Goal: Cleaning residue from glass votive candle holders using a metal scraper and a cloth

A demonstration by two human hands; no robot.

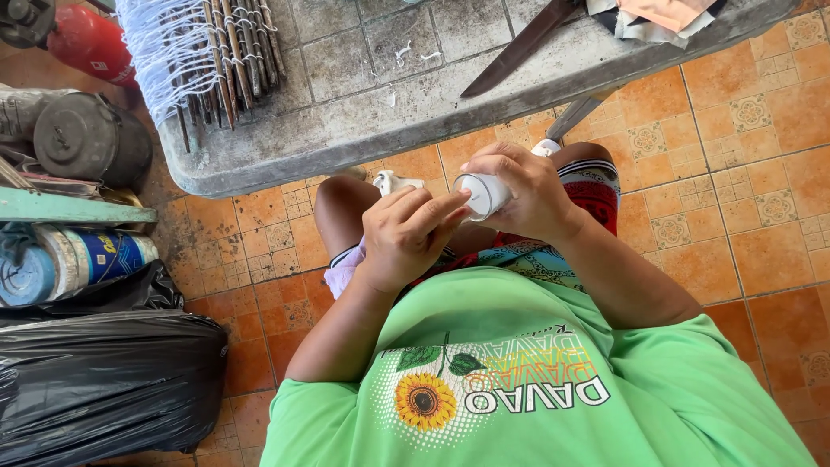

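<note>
Surface: grey, worn concrete slab with a grid of squares, above the hands; its near edge runs just beyond the knees.
Far left corner of surface: bundle of thin sticks bound with white thread, hanging partly over the edge.
Far right of surface: long dark blade lying at a slant; folded cloth pieces beside it at the far edge.
Floor: orange patterned tiles.
Left of the person: black plastic bag, blue can lying on its side, dark metal pot, red cylinder.
Obstruction: nothing lies between the hands and the near edge of the surface.
White spool: small, cylindrical, held over the lap, below the near edge of the surface.
Right hand: fingers closed around the spool body, covering most of it.
Left hand: fingers held together, their tips touching the exposed round end of the spool.
</note>
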